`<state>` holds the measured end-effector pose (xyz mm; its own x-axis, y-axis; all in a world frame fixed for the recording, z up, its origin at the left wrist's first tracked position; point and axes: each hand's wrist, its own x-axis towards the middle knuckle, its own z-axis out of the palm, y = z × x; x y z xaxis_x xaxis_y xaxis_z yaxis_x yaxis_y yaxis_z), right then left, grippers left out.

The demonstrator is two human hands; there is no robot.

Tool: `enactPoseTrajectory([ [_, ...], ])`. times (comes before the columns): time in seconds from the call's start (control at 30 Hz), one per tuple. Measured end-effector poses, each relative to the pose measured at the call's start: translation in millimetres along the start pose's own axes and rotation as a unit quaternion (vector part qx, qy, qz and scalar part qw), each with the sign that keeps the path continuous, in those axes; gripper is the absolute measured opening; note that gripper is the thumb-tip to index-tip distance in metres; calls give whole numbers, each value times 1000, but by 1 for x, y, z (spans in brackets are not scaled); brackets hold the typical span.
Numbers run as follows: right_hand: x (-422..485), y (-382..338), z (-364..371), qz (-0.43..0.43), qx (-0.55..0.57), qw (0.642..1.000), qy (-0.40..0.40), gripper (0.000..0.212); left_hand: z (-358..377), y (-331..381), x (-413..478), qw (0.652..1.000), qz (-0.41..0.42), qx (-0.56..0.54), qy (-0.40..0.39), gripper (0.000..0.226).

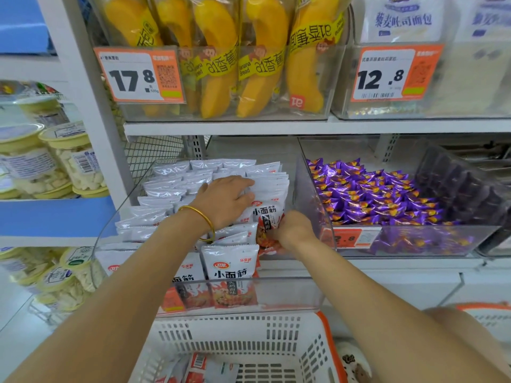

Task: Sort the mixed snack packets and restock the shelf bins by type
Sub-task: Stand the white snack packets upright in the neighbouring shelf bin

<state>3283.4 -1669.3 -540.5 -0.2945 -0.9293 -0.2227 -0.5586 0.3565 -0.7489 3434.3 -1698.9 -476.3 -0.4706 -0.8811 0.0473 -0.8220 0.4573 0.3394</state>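
White packets fill the near-left clear bin; my left hand presses spread on them, my right hand pinches one packet just beside.

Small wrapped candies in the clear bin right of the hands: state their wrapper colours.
The small wrapped candies are shiny purple with orange ends, seen in the head view.

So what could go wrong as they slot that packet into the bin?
The left hand presses back the upright white packets; if it lets go, the rows may topple forward. The right hand pushes a packet in beside the clear bin wall, so it could crumple or wedge. More packets wait in the basket.
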Motion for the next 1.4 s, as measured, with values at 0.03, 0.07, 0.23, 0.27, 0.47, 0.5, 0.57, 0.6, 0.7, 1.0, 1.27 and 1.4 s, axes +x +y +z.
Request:
enactPoseTrajectory([
  [0.03,2,0,0,0,10,1000,13,20,-1,-2,-1,1000,-16,18,-5,52],
  [0.07,5,0,2,1,25,1000,18,21,-2,-3,-3,998,-37,43,-18,49],
  [0.23,25,1,22,32,31,999,-17,22,0,-9,-5,993,-72,71,-54,48],
  [0.27,30,1,25,37,39,998,-19,22,0,-10,-3,994,-71,66,-51,47],
  [0.47,51,-1,26,40,72,996,-17,22,1,-14,8,995,-73,56,-49,47],
  [0.5,53,-2,25,37,76,996,-23,23,0,-15,11,994,-76,55,-51,47],
  [0.57,51,-5,21,35,82,995,-36,26,0,-15,14,994,-77,53,-51,47],
  [0.6,50,-5,19,37,83,995,-45,27,-1,-16,14,994,-77,53,-50,47],
  [0.7,51,0,19,43,89,993,-71,25,0,-18,14,996,-72,46,-38,47],
  [1.0,4,-9,-12,-70,-8,997,7,9,-7,-19,-1,998,-22,8,65,57],
  [1.27,-151,12,2,-235,143,954,-119,22,27,-17,-176,933,116,-104,325,25],
  [1.4,-127,77,129,-133,-56,942,-302,8,98,-84,-236,989,-27,-51,137,31],
])
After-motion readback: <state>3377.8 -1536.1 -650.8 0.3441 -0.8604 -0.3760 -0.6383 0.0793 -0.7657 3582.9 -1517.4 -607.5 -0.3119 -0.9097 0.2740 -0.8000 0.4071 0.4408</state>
